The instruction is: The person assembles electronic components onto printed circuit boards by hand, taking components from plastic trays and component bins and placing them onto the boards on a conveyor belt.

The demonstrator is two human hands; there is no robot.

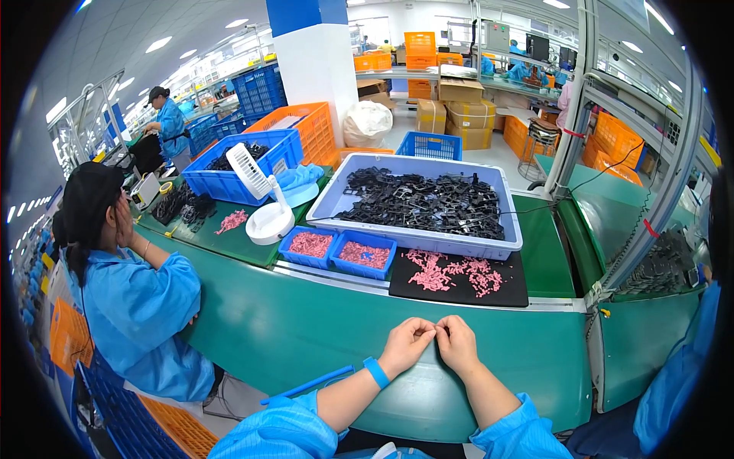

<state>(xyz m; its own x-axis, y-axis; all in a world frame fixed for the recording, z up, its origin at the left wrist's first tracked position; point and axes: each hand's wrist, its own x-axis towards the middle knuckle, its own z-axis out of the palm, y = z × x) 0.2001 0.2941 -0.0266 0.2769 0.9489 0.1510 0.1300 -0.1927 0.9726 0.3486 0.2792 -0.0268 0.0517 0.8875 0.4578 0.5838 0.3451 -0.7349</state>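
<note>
Both hands meet over the near edge of the green counter [306, 321], fingertips pinched together. The left hand [405, 344] and the right hand [457, 344] touch at the thumbs and forefingers, closed narrow as if around something tiny; whatever sits between them is too small to make out. A blue wristband [376, 372] rings the left wrist.

Straight ahead of the hands, toward the far edge, lies a black mat [459, 287] strewn with small pink parts [453, 272], loose and near, probably so that single pieces can be picked off easily. Left of the mat stand two small blue bins [339, 252] holding more pink parts. Behind them a large pale tray [428, 239] is heaped with black plastic pieces [424, 203]. A white desk fan [264, 203] stands left of the bins. At the counter's left end a person in a blue coat [134, 306] sits.
</note>
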